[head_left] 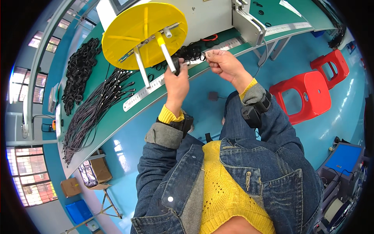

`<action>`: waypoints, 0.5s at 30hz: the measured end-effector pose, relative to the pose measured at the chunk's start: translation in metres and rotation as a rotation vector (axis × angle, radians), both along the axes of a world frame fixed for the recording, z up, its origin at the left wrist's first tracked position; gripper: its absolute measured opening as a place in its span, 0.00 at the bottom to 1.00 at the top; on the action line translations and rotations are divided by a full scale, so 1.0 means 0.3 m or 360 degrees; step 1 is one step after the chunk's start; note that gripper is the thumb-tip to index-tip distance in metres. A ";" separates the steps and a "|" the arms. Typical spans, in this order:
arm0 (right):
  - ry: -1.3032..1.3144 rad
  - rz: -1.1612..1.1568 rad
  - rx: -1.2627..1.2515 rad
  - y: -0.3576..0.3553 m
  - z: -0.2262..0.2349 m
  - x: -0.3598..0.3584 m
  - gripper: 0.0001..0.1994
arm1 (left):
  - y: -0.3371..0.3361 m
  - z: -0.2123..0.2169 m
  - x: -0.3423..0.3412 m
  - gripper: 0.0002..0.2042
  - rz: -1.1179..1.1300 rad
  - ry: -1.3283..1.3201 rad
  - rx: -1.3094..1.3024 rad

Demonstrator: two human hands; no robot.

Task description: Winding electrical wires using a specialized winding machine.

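Closest to us, the denim jacket (pixel 171 187), both forearms stretched forward. We see the left hand (pixel 177 84) upright, curled round a dark coil (pixel 177 67); the right hand (pixel 226 65), bent inward, pinches black cables (pixel 189 53) by the worktop's (pixel 276 17) near edge. Beyond, the white machine (pixel 210 21).

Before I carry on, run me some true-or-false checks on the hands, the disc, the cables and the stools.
1. The left hand is beside a metal rod. True.
2. The right hand is spread flat. False: its thumb and forefinger are pinched together.
3. The large disc is blue. False: it is yellow.
4. Two red stools stand on the floor at the right. True.
5. The long cable bundle lies on the floor. False: it lies on the green tabletop.
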State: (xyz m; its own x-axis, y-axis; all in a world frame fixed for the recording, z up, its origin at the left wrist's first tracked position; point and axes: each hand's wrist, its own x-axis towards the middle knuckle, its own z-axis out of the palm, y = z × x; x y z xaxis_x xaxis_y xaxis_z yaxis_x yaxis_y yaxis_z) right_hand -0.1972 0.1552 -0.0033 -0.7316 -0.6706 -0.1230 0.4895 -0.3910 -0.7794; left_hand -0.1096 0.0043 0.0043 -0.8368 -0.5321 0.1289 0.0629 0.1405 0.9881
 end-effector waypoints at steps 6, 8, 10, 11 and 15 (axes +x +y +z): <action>0.0286 0.0095 0.0043 -0.015 0.022 0.064 0.05 | 0.037 0.056 0.027 0.06 -0.0364 0.0062 0.0512; 0.0398 0.0128 0.0077 -0.016 0.039 0.075 0.05 | 0.026 0.051 0.029 0.06 -0.0410 0.0031 0.0386; 0.0452 0.0140 0.0099 -0.010 0.039 0.075 0.05 | 0.025 0.048 0.028 0.07 -0.0508 -0.0031 0.0138; 0.0448 0.0162 0.0066 -0.007 0.034 0.074 0.05 | 0.028 0.047 0.029 0.07 -0.0511 -0.0032 0.0140; 0.0372 0.0182 -0.0097 -0.008 0.019 0.080 0.05 | 0.041 0.050 0.039 0.05 -0.0416 -0.0013 0.0225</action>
State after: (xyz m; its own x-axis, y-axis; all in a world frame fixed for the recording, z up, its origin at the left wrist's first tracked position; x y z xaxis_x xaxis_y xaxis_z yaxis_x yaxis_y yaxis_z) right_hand -0.1731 0.1528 0.0025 -0.6543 -0.7516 0.0837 0.3428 -0.3933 -0.8531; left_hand -0.0980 0.0168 0.0192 -0.9485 -0.3107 0.0617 0.0710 -0.0187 0.9973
